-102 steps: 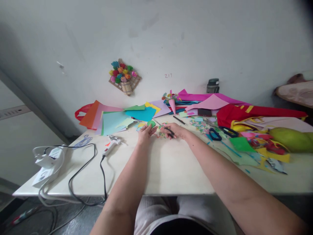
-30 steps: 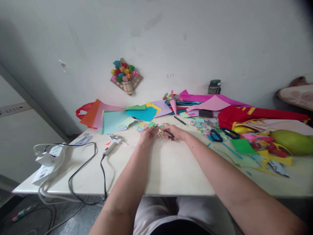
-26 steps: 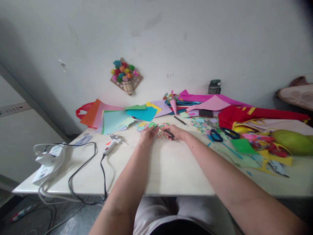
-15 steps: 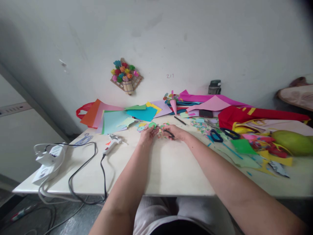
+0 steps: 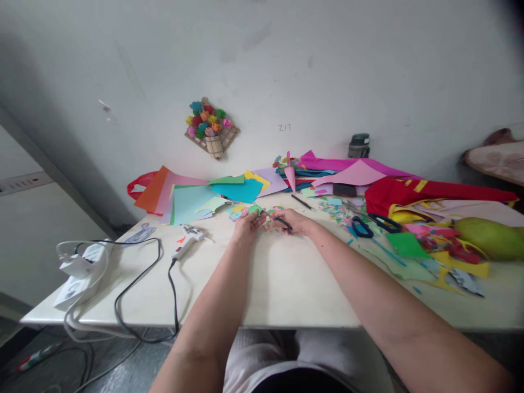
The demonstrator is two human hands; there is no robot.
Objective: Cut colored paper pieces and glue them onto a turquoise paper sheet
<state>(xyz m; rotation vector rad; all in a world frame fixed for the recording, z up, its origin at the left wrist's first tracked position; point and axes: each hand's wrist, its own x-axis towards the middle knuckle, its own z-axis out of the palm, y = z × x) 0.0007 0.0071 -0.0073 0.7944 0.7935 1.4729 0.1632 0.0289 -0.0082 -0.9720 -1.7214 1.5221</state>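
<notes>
My right hand [image 5: 295, 222] is closed round the black handles of a small pair of scissors [image 5: 281, 220], whose blades point left and away from me. Between the fingers of my left hand [image 5: 248, 225] is a small piece of green paper [image 5: 255, 209], right by the blade tips. Whether the blades touch the paper is too small to tell. Small coloured paper cutouts [image 5: 237, 209] lie on the table just beyond both hands.
Coloured paper sheets [image 5: 192, 202] spread along the back left. A glue gun [image 5: 187, 243] and a power strip [image 5: 82, 278] with loose cables are at left. Larger scissors [image 5: 362, 226], paper scraps [image 5: 405, 245] and a green mango-like fruit [image 5: 489, 238] lie at right. A paper cone with flowers [image 5: 290, 177] stands behind.
Both hands stay in nearly the same place, with the scissors and the green paper still held. The blades look slightly shifted beside the paper.
</notes>
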